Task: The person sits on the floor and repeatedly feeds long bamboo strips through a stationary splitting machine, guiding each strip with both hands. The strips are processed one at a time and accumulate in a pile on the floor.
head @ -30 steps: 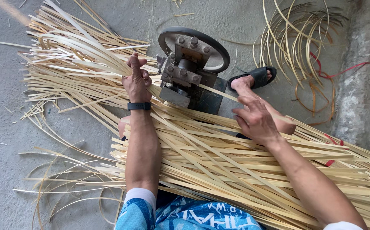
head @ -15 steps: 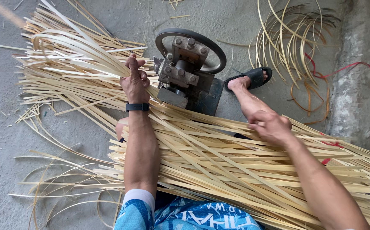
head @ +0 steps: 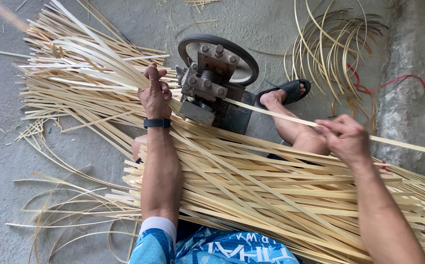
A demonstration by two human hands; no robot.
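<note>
Since a second ago the right hand (head: 347, 137) has drawn back, its grip pinched on a bamboo strip (head: 271, 111) running from the splitting machine (head: 215, 83), while the left hand (head: 154, 93) clasps fed strips, many more heaped beneath

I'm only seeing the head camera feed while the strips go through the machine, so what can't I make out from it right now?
- Head view: where the pale bamboo strip enters the grey metal machine with the round wheel; the housing hides it.
- That strip's far end, cut off by the right edge.
- Left hand: its palm side, turned away among pale strips.
- Right hand: its fingertips on the strip, curled under.
- Lap and knees, buried under the strip pile.
</note>
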